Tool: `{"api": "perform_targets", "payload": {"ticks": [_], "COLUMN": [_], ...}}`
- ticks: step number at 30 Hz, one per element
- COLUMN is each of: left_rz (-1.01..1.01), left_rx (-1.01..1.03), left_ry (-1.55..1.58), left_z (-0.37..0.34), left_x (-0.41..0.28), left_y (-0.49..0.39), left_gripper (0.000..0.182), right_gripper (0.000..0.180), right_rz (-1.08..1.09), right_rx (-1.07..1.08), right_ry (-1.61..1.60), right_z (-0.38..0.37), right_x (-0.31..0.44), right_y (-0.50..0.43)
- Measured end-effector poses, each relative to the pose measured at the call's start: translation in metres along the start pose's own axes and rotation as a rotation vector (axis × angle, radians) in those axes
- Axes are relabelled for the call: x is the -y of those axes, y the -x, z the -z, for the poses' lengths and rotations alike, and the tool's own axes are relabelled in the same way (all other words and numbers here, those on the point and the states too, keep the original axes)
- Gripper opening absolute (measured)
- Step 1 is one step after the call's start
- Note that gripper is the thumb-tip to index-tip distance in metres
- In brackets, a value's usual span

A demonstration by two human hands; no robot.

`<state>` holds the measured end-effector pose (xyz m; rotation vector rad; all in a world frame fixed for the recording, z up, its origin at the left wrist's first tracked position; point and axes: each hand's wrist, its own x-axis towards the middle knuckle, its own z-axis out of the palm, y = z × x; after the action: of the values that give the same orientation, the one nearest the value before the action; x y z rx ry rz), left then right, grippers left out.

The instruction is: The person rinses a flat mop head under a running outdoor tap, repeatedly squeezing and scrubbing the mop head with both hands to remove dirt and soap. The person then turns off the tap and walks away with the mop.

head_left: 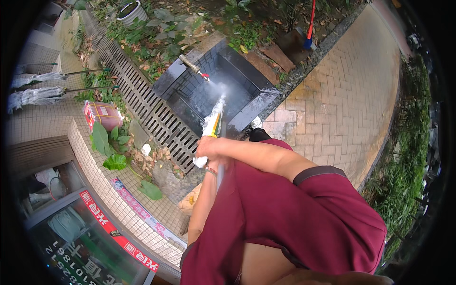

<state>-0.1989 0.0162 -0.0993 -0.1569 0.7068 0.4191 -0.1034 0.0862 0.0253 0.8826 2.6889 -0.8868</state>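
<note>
A wet mop with white strands and a yellow-and-green part reaches from my hands over a dark tiled basin. My right hand is wrapped around the mop near that coloured part, with a white bunched end showing beside it. Just below, my left hand grips the mop too, its fingers partly hidden by the right hand and forearm. A pale pole runs down beside my left forearm. From a brass tap with a red lever, water sprays onto the far tips of the strands and into the basin.
A slotted drain grate runs along the basin's left side. Further left lie a red wrapped package and other mops. Brick paving lies to the right. A red-handled broom and a white pot stand beyond, among plants.
</note>
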Motion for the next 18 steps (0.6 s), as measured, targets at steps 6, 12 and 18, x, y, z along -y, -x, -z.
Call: {"api": "perform_targets", "payload": {"ticks": [6, 12, 18], "left_rz": [0.059, 0.162, 0.105], "left_rx": [0.012, -0.092, -0.127], "left_ry": [-0.097, -0.275, -0.160], "left_z": [0.024, -0.010, -0.059], "left_x": [0.007, 0.020, 0.017], "left_y": [0.012, 0.037, 0.021], "left_gripper": [0.024, 0.026, 0.018], "right_gripper": [0.028, 0.024, 0.025], "right_rz": [0.062, 0.160, 0.290], "right_rx": [-0.036, 0.005, 0.207], "right_ry": [0.059, 0.011, 0.042], "right_z": [0.015, 0.029, 0.023], "right_x": [0.002, 0.003, -0.011], "right_y": [-0.010, -0.020, -0.026]}}
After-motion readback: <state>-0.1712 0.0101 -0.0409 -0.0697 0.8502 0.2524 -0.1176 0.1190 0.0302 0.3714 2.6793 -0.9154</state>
